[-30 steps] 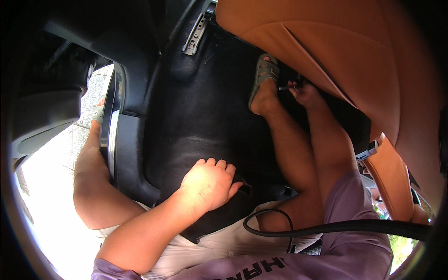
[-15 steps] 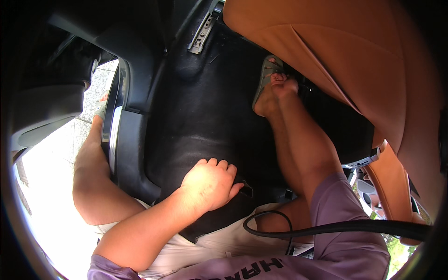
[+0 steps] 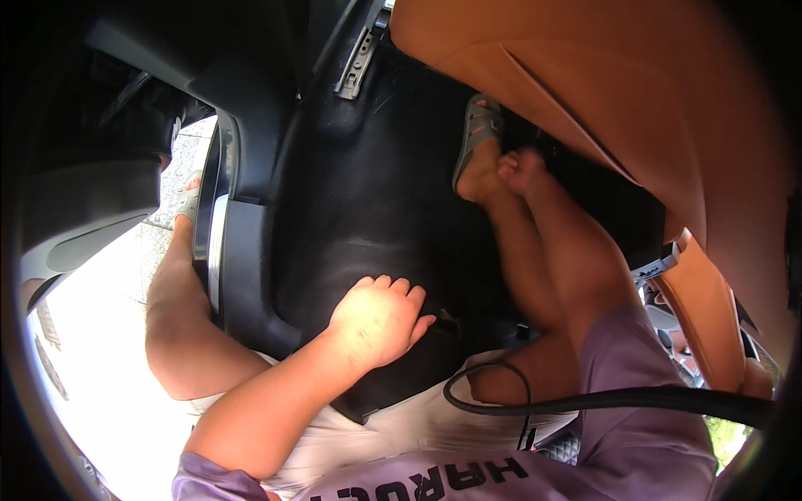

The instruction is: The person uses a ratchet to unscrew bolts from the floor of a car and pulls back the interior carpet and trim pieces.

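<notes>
A black floor mat (image 3: pixel 376 184) covers the car footwell, its near end rising onto my lap. My left hand (image 3: pixel 380 321) is on that near part, knuckles up, fingers bent down against the mat and thumb out to the side beside a small cutout. The fingertips are hidden. Farther off, my right hand (image 3: pixel 522 169) is closed and slightly blurred, beside my right ankle and below the tan seat (image 3: pixel 585 67). Whatever it may hold cannot be made out.
A metal seat rail (image 3: pixel 357 65) shows at the far end. The door sill (image 3: pixel 242 259) runs along the left, with my left foot (image 3: pixel 190 196) on the paving outside. A black strap (image 3: pixel 652 401) crosses at lower right. A tan panel with a metal bracket (image 3: pixel 656 265) stands right.
My right hand has drawn back a little toward me from the front of the foot to the ankle. The left hand keeps its place on the mat. The view has shifted slightly.
</notes>
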Available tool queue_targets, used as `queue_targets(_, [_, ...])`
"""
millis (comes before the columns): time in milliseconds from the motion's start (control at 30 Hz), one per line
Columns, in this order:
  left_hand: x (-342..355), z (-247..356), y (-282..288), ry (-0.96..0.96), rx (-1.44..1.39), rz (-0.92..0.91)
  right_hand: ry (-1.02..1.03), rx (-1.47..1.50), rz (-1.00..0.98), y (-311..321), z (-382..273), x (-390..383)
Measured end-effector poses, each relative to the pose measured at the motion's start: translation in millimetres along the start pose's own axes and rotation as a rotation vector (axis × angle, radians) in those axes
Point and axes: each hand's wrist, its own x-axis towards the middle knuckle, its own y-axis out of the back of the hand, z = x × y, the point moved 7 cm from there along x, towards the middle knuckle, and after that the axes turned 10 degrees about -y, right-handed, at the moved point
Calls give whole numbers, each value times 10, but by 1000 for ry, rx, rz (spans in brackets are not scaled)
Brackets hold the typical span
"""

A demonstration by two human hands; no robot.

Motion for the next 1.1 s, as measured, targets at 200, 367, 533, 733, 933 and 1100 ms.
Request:
queue_targets(200, [28, -4, -39, 5, 7, -18, -130, -297, 106, 512, -141, -111])
queue_targets(367, [55, -2, -36, -1, -13, 0, 85, -1066, 509, 1067, -541, -437])
queue_targets(533, [91, 6, -87, 20, -31, -52, 381, -1134, 412, 1010, -798, -339])
queue_targets(733, [80, 6, -47, 24, -43, -54, 378, -570, 372, 864, -1069, -53])
queue_targets(933, [94, 2, -44, 17, -51, -61, 420, -500, 270, 710, -1131, 120])
queue_targets(1100, [95, -6, -49, 12, -58, -57, 500, -527, 217, 655, -1112, 22])
